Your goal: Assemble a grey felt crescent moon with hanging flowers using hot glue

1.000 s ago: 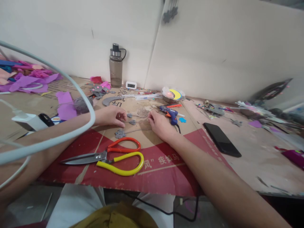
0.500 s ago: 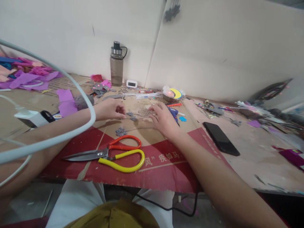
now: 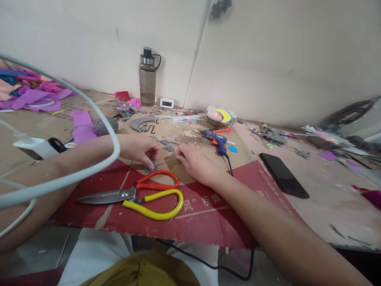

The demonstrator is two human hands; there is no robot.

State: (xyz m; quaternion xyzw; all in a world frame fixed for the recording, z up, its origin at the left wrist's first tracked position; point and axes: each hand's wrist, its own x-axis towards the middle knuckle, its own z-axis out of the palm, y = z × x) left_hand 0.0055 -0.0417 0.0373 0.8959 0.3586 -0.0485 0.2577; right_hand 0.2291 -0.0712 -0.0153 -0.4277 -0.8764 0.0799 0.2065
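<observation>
My left hand point(image 3: 142, 150) is over the cardboard, its thumb and fingers closed down on a small grey flower point(image 3: 151, 168) that they partly hide. From the flower a thin grey cord point(image 3: 164, 162) runs right to my right hand point(image 3: 195, 161), whose thumb and forefinger are pinched at its end. Between and just beyond the hands lie grey leaf-shaped pieces point(image 3: 168, 148) on cords. Nearer to me, large scissors point(image 3: 153, 214) with one red and one yellow handle lie on the red part of the cardboard point(image 3: 208, 226).
Behind my right hand lies a blue glue gun point(image 3: 220, 146) with its cord. A phone point(image 3: 284, 174) is to the right. At the back stand a bottle point(image 3: 147, 85), a small clock point(image 3: 166, 103) and a bowl point(image 3: 216, 121). A white tube point(image 3: 104, 119) crosses the left foreground.
Both hands have come nearer to me, away from the leaf-shaped pieces. My left hand has reached the grey flower, and my right hand has moved left, uncovering the glue gun.
</observation>
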